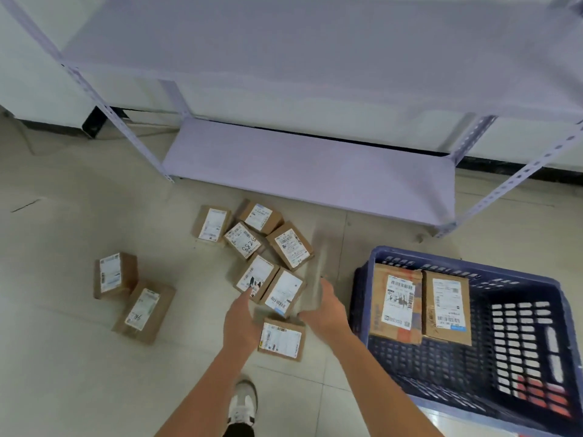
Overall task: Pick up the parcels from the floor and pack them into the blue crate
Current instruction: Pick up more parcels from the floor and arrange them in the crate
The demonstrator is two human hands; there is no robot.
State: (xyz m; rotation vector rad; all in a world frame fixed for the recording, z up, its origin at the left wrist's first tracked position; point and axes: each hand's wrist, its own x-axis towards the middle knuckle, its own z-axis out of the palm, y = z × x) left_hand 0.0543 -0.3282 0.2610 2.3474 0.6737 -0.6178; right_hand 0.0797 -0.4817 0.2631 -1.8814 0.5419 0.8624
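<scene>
Pale floor tiles (pixel 79 367) fill the scene, with a lilac metal shelf unit (pixel 309 171) standing against a white wall behind. Both hands are stretched out over a cluster of small cardboard parcels. The left hand (pixel 240 320) is seen from the back, its fingers reaching forward, and a fingertip touches the label of a parcel with dark figures printed on it (pixel 256 278); nothing is held in it. The right hand (pixel 325 307) is blurred, with its fingers extended toward the parcel with the plain white label (pixel 285 293) just beside it; whether that parcel is touched cannot be told. Between the two wrists a further parcel (pixel 281 339) lies flat on the floor.

Beyond the hands, four more parcels are bunched together, one of them marked with handwritten digits (pixel 243 240). Well apart to the left, two other parcels (pixel 134 298) lie touching each other.

To the right stands the blue crate (pixel 520 316), with slotted walls. Two larger parcels (pixel 421 307) are propped side by side against its left inner wall. A white shoe (pixel 242 402) is visible below the left forearm.
</scene>
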